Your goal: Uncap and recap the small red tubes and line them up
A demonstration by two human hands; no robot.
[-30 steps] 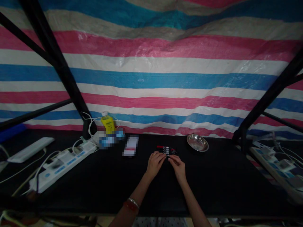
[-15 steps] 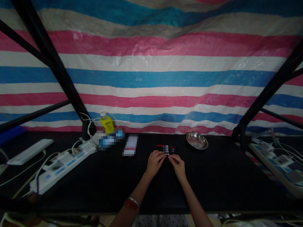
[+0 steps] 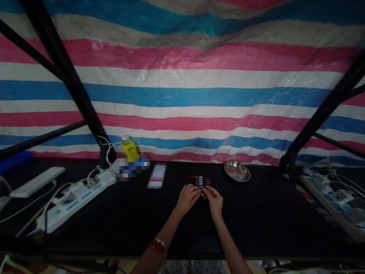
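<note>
Several slim marker pens [image 3: 199, 179], dark with pale bands and a red one at the far side, lie side by side in a row. My left hand [image 3: 187, 198] is at the near side of the row, its fingers closed on the left end of the nearest marker pen. My right hand [image 3: 214, 199] pinches the same pen's right end, its fingertips close to the left ones. Most of this pen is hidden behind my fingers.
Behind the row to the right stands a round metal dish [image 3: 237, 171]. To the left are a blurred-out flat item [image 3: 157, 176], a yellow bottle [image 3: 130, 148] and a white power strip [image 3: 76, 203] with cables. Black frame posts [image 3: 72, 87] and a striped sheet [image 3: 182, 95] rise behind the black table [image 3: 256, 224].
My fingertips have shifted slightly nearer to me, and the pens in the row now lie closer together and more evenly lined up. The view has tilted a little.
</note>
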